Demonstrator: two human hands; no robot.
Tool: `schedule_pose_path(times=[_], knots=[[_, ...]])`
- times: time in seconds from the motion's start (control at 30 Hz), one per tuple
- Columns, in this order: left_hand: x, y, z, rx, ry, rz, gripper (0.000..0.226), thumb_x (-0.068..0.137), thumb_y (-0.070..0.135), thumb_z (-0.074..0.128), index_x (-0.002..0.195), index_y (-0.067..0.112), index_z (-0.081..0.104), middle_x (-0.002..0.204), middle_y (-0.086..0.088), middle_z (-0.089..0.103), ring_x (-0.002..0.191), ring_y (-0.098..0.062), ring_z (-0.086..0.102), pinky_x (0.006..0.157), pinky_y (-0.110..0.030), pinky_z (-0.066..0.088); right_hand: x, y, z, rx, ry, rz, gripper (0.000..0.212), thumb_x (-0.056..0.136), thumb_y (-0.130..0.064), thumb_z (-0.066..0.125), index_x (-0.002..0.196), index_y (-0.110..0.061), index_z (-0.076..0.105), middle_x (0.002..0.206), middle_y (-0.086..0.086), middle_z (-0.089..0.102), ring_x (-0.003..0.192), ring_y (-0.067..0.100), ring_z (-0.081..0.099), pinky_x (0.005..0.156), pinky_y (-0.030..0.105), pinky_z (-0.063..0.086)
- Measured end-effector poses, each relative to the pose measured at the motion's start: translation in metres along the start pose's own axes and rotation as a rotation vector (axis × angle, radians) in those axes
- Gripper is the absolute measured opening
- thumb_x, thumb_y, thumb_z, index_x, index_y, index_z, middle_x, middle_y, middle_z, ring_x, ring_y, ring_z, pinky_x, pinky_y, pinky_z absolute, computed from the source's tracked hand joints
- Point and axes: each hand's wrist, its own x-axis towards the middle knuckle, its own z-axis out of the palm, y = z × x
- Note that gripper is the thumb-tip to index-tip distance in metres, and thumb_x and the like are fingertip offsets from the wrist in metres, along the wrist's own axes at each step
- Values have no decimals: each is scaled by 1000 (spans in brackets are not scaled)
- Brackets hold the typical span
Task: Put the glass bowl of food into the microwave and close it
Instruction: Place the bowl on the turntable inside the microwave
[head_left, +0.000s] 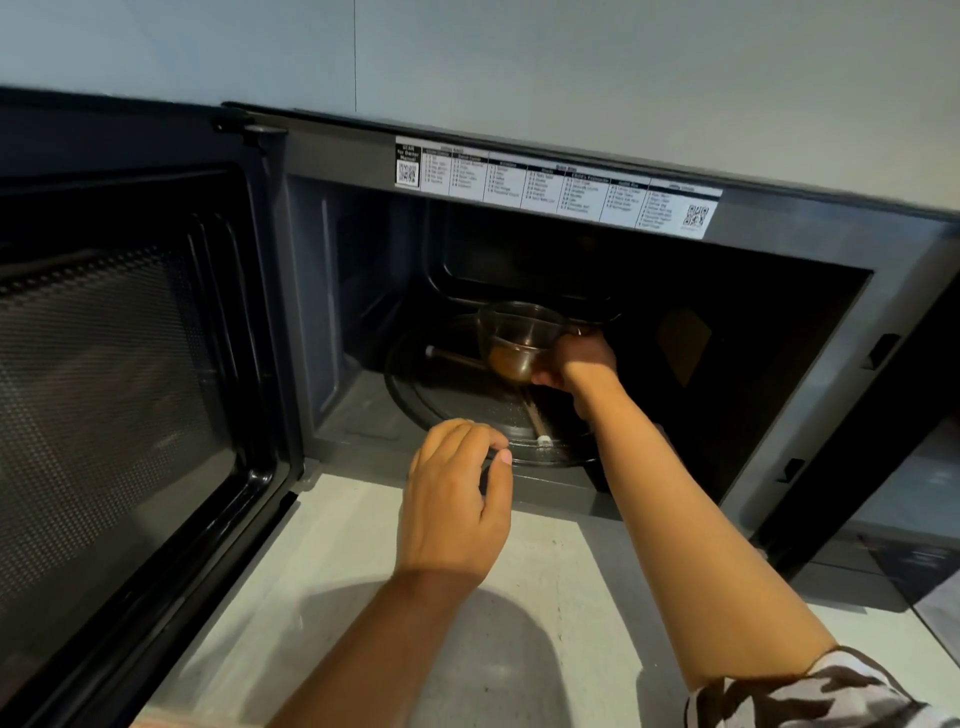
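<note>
A small glass bowl (514, 340) with brownish food in it is inside the dark microwave (769, 249), over the middle of the round glass turntable (447, 389). My right hand (579, 364) reaches deep into the cavity and grips the bowl's right side. Whether the bowl rests on the turntable or is held just above it, I cannot tell. My left hand (454, 499) hovers at the cavity's front sill, fingers loosely curled, holding nothing. The microwave door (119, 395) stands swung wide open on the left.
The microwave sits on a pale countertop (332, 582) against a light wall. A white instruction label (556, 187) runs along the upper frame. The control side of the oven is at the far right, partly cut off.
</note>
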Motion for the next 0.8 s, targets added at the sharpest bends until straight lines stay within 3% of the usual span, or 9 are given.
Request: schedule_pose_path(times=[0.17,0.3,0.4,0.53,0.7,0.8], knots=[[-2,4,-4,11,42,103,23,87,29,37,85,20,57,87,12,54,90,-2,44,77,-25,45,2,2,-1,-8,-6,21,24,91,-11,45,111,-3,56,91,14,63,53,19,61,29,14,40],[-4,6,-8,8,56,128,22,88,30,37,86,21,58,87,15,52,87,-2,47,76,-24,45,-2,-2,-3,-79,16,-15,27,90,-25,47,109,-7,55,83,13,65,43,18,61,28,14,38],[-8,6,-10,13,79,121,19,89,29,40,87,23,58,88,17,51,85,-3,48,76,-19,43,-10,-7,-8,-78,38,-43,43,87,-39,50,119,-11,50,100,13,64,67,25,66,30,16,42],[-13,6,-9,38,99,127,20,89,30,39,88,23,58,89,16,51,83,-2,48,76,-10,36,-27,-14,-16,-41,40,-104,49,87,-39,52,128,-14,41,109,10,53,92,33,63,29,15,41],[-14,7,-13,62,72,78,14,89,23,42,90,21,56,88,13,53,86,-2,47,74,-14,38,-59,-30,-33,-14,6,-143,45,85,-34,55,126,-16,45,106,8,51,90,31,64,36,19,48],[-18,20,-19,83,34,26,10,88,18,49,93,20,57,91,10,55,88,-7,51,75,-23,45,-79,-43,-41,-47,-37,-150,38,87,-30,53,120,-12,49,97,12,60,67,25,66,45,27,53]])
